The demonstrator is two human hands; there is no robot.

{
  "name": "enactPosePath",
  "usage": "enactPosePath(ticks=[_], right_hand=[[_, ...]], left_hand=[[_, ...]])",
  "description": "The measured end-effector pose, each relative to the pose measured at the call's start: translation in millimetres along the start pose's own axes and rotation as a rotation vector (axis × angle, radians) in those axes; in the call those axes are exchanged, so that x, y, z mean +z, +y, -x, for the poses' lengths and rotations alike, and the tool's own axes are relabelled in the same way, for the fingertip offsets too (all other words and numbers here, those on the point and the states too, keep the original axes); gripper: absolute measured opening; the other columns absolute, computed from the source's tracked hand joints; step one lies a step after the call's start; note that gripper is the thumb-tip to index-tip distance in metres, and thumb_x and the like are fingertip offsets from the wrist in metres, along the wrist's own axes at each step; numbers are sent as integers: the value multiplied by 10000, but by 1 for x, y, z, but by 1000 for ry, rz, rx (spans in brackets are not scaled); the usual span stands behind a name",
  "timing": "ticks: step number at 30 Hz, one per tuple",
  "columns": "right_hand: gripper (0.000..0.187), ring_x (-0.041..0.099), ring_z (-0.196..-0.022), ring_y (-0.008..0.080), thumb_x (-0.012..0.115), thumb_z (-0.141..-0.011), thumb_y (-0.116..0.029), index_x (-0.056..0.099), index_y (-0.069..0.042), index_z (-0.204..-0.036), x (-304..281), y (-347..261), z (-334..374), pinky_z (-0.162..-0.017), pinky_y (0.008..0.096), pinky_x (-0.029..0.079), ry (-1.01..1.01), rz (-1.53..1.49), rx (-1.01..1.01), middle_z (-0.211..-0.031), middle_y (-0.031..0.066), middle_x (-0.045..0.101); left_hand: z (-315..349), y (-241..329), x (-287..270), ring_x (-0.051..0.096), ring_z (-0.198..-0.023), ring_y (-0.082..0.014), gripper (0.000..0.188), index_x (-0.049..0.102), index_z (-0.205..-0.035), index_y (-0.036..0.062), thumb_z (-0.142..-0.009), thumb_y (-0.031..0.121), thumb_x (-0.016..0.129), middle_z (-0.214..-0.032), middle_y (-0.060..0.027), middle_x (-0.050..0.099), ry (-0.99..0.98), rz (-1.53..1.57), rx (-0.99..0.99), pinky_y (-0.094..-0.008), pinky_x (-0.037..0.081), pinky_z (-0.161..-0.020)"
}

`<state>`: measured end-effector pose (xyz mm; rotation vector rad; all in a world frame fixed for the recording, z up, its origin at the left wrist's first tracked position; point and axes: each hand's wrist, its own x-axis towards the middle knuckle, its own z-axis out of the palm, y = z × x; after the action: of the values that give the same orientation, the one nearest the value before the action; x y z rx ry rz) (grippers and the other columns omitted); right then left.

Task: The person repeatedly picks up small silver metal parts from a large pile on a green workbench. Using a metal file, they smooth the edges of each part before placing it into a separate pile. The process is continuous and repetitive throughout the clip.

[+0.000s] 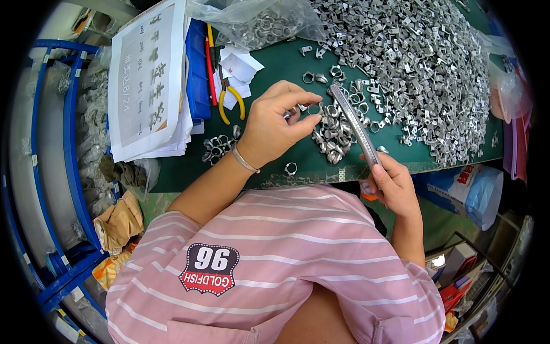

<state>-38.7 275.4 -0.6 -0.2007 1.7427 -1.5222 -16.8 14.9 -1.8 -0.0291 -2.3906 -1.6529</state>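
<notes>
My left hand (274,123) pinches a small metal ring part (313,108) between thumb and fingers, held over the green table (275,74). My right hand (389,182) grips the lower end of a long metal caliper (354,123), whose upper tip reaches up beside the ring part. Under both lies a small heap of similar metal ring parts (335,135). A big pile of small silvery metal pieces (418,63) covers the table's far right.
Yellow-handled pliers (229,97) and white paper slips lie at the back. A stack of printed sheets (150,80) rests on a blue bin at left. A clear bag of metal parts (258,23) sits behind. Blue metal racking (69,160) stands at left.
</notes>
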Motion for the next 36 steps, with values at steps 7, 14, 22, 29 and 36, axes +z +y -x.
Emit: enactPosePath(ticks=[7, 14, 22, 29, 36], right_hand=[[344, 406, -479, 29, 487, -903, -247, 528, 1, -1137, -1, 0, -1, -419, 178, 298, -2, 3, 7, -577, -26, 470], [366, 336, -392, 24, 430, -926, -283, 510, 11, -1129, 4, 5, -2, -379, 172, 255, -4, 49, -64, -542, -12, 457], [316, 461, -579, 52, 525, -882, -217, 545, -3, -1113, 8, 3, 0, -518, 204, 388, -44, 131, -98, -654, -13, 512], [306, 473, -591, 75, 538, -870, -203, 546, -3, -1102, 13, -2, -3, -546, 233, 408, -20, 269, -107, -651, 9, 520], [307, 472, -575, 76, 538, -870, -202, 548, -9, -1108, 10, -1, -2, -534, 234, 407, -12, 223, -83, -642, 3, 519]], left_hand=[[1, -6, -6, 371, -539, -29, 228, 526, -1056, 26, -830, 20, 498, -903, -96, 556, -73, 1129, -549, -152, 305, -462], [4, -16, -7, 366, -544, -28, 242, 503, -1071, 13, -938, 183, 394, -913, -100, 535, -140, 1510, -615, -144, 307, -458], [4, -17, -4, 381, -531, -28, 230, 537, -972, 10, -939, 202, 415, -798, -68, 523, -92, 1411, -609, -155, 305, -437], [8, -1, -3, 385, -509, -49, 202, 558, -984, -13, -908, 159, 483, -720, -39, 515, -42, 991, -582, -168, 301, -440], [4, -15, -6, 405, -563, -69, 203, 583, -956, -14, -894, 165, 509, -819, -44, 549, 70, 834, -522, -184, 314, -462]])
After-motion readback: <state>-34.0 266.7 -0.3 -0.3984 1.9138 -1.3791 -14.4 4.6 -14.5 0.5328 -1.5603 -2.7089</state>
